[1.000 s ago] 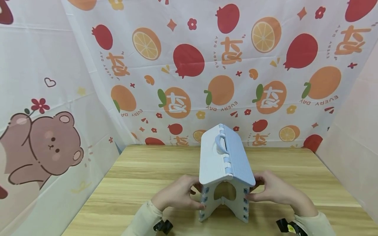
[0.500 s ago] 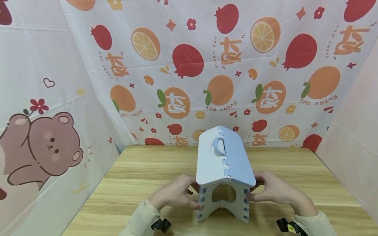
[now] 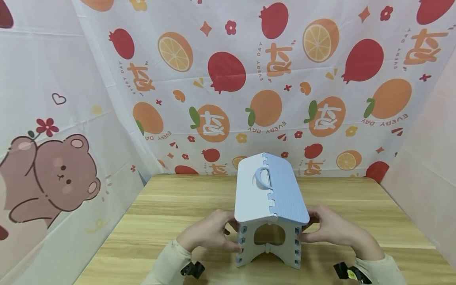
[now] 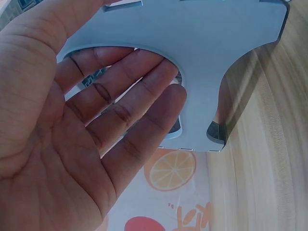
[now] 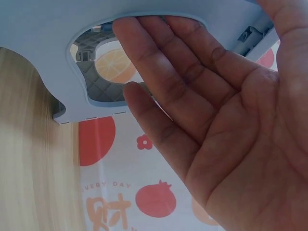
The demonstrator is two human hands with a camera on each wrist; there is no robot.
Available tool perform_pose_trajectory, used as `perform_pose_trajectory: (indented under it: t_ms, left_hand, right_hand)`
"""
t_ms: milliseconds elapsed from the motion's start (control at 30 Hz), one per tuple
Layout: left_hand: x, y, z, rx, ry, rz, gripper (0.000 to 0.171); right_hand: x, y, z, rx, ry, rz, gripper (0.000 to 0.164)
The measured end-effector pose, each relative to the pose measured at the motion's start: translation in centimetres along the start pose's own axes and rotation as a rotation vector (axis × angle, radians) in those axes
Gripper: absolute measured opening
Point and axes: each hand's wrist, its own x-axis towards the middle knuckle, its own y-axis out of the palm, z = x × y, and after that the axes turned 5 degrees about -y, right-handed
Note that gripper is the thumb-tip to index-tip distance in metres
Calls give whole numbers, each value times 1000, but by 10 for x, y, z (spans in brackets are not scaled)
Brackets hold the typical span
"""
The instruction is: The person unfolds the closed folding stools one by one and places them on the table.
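Note:
A toy house (image 3: 268,253) of white and light-blue plastic panels stands upright on the wooden table. Its pitched roof (image 3: 251,190) has one white slope and one blue slope, with a blue loop handle (image 3: 263,179) at the ridge. My left hand (image 3: 211,232) holds the left side wall, thumb at the front edge. In the left wrist view its fingers (image 4: 132,113) lie at the wall's window opening. My right hand (image 3: 333,228) holds the right wall likewise, its thumb on the front edge. Its fingers (image 5: 166,72) reach the opening there. The roof hides some fingertips in the head view.
The wooden table (image 3: 171,221) extends around the house. A fruit-print cloth (image 3: 228,130) hangs behind it, and a bear-print cloth (image 3: 53,221) hangs on the left. Black camera mounts (image 3: 192,270) sit at both wrists.
The toy house has turned slightly, its roof's near left corner shifting left. My left hand has moved a little left with it; my right hand has stayed nearly in place.

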Motion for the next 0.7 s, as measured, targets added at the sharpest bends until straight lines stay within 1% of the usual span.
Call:
perform_pose_trajectory:
  t_ms: [333,433,567,633,700]
  left_hand:
    - [0,-1,-3,9,-31,-4,67]
    - [-2,-3,-7,56,-35,-4,67]
    - [-8,-8,-13,158,-21,-14,56]
    - [-12,-13,-16,211,-18,-43,47]
    - [-16,-18,-17,259,-32,-99,47]
  right_hand:
    - [0,-1,4,12,2,15,40]
    - [-2,-2,5,24,-3,14,41]
    - [-4,-4,7,14,-5,0,45]
    - [-6,-7,7,11,5,-13,47]
    - [-10,-11,7,5,19,-27,47]
